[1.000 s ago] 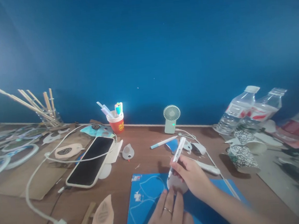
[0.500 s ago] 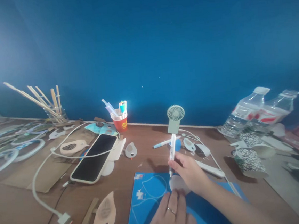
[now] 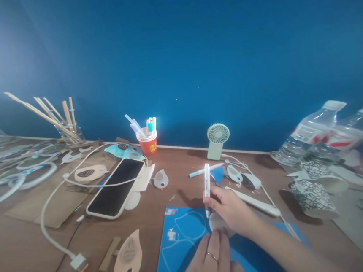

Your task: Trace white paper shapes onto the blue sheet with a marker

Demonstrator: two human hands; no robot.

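In my right hand [image 3: 227, 204] is a white marker [image 3: 207, 184], gripped nearly upright between thumb and fingers. Its tip points down at the left edge of a pale rounded paper piece [image 3: 215, 223]; whether it touches cannot be made out. My left hand [image 3: 208, 260] wears a ring and lies flat, fingers stretched forward, with fingertips on the near edge of that piece. Both hands are over a blue sheet [image 3: 165, 256] that carries pale curved outlines. Part of the paper piece is hidden under my hands.
A phone [image 3: 116, 190] with a white cable lies left, near several bird-shaped cutouts [image 3: 127, 259]. Behind stand a red paper cup [image 3: 148, 143] of pens and a small green fan [image 3: 215, 143]. Plastic bottles [image 3: 308, 131] and a patterned paper roll [image 3: 314, 196] occupy the right.
The view has shifted slightly, so most things sit a little differently in it. My right hand still holds the marker, and my left hand stays on the paper piece.
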